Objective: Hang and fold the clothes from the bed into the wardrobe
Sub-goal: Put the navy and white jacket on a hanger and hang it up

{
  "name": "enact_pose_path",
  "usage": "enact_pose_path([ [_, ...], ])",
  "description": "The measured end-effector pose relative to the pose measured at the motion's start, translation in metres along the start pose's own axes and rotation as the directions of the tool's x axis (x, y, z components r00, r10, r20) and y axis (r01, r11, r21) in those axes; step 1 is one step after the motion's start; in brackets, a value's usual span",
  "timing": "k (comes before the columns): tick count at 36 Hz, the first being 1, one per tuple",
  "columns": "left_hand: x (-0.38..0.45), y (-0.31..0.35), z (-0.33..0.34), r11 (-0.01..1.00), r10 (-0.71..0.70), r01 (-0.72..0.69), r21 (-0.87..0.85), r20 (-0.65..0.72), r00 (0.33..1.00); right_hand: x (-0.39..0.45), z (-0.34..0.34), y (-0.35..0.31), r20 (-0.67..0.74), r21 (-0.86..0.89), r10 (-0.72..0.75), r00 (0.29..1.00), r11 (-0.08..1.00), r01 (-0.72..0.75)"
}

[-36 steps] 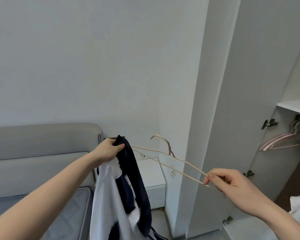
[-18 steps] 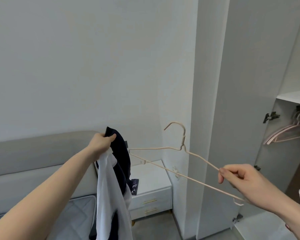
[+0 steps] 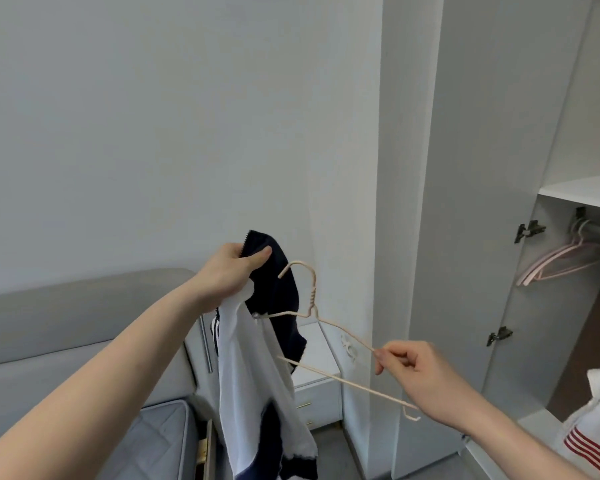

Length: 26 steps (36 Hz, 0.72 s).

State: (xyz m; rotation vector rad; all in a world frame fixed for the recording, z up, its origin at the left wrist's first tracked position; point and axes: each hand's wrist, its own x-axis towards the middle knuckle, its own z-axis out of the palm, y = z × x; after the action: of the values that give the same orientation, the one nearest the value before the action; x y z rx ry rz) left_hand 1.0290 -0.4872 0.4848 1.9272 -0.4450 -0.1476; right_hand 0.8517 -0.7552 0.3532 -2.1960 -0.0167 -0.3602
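My left hand (image 3: pixel 231 270) grips the collar of a navy and white zip jacket (image 3: pixel 257 382), which hangs down in front of the bed. My right hand (image 3: pixel 420 375) pinches the right end of a thin beige wire hanger (image 3: pixel 326 348). The hanger's left end is inside the jacket, under the white fabric, and its hook stands up in front of the navy collar. The open wardrobe (image 3: pixel 575 188) is at the right, with a shelf and a rail carrying pink hangers (image 3: pixel 568 261).
A grey bed (image 3: pixel 84 358) with a padded headboard fills the lower left. A white nightstand (image 3: pixel 323 372) stands between bed and wardrobe. The wardrobe door (image 3: pixel 482 202) stands open, edge toward me. A white garment with red stripes (image 3: pixel 593 434) lies at the lower right.
The hanger has moved left, and its left end has gone into the jacket. My left hand holds the collar up as before. The hook has turned more upright.
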Motion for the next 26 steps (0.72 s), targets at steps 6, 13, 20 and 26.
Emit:
enact_pose_path([
  [6, -0.022, 0.030, 0.013, 0.981, 0.171, -0.168, -0.091, 0.020, 0.985, 0.002, 0.024, 0.002, -0.225, 0.087, 0.026, 0.974, 0.996, -0.006],
  [13, -0.059, 0.024, 0.021, 0.914, 0.401, -0.405, 0.007, 0.125, 0.908, -0.001, 0.026, 0.019, -0.445, 0.335, 0.146, 0.884, 0.942, 0.012],
  [20, -0.085, 0.005, 0.028, 0.798, 0.405, -0.539, 0.270, 0.422, 0.811, 0.003, 0.008, 0.010, -0.507, 0.410, 0.092, 0.857, 0.900, 0.146],
  [26, -0.079, 0.021, 0.015, 0.465, 0.380, -0.658, 0.592, 0.538, 0.752, 0.006, -0.011, -0.010, -0.516, 0.263, -0.073, 0.853, 0.935, 0.239],
])
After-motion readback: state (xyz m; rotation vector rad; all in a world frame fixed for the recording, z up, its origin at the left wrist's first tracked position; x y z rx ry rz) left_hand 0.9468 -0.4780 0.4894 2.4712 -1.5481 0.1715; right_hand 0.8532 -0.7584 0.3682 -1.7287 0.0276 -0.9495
